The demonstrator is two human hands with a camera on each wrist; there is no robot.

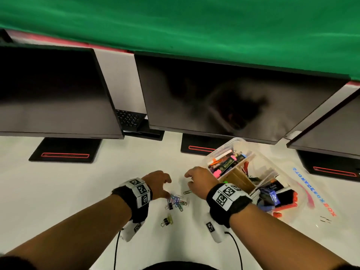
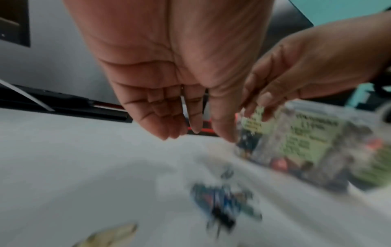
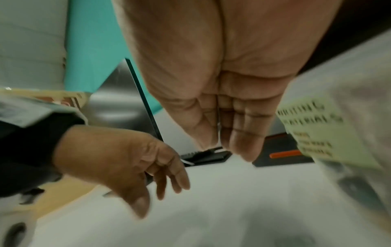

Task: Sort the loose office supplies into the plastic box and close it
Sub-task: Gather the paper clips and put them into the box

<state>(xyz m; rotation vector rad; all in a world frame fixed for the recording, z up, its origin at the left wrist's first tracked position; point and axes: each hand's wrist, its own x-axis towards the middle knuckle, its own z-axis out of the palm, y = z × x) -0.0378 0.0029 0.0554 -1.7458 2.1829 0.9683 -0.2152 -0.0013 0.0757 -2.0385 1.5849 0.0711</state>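
Observation:
A small heap of coloured paper clips (image 1: 176, 200) with a black binder clip lies on the white desk between my hands; in the left wrist view the heap (image 2: 224, 203) is blurred. A yellow binder clip (image 1: 168, 221) lies nearer me, and one loose clip (image 1: 187, 191) sits by my right hand. My left hand (image 1: 158, 183) hovers just above and left of the heap, fingers relaxed, holding nothing. My right hand (image 1: 196, 181) hovers right of the heap, beside the clear plastic box (image 1: 238, 142), fingers straight and empty. The box holds markers, a brown packet and clips in compartments.
The box's clear lid (image 1: 311, 191) with blue and red lettering lies open to the right. Three dark monitors (image 1: 224, 98) on black stands (image 1: 64, 151) line the back of the desk. A keyboard (image 1: 128, 118) shows between two of them.

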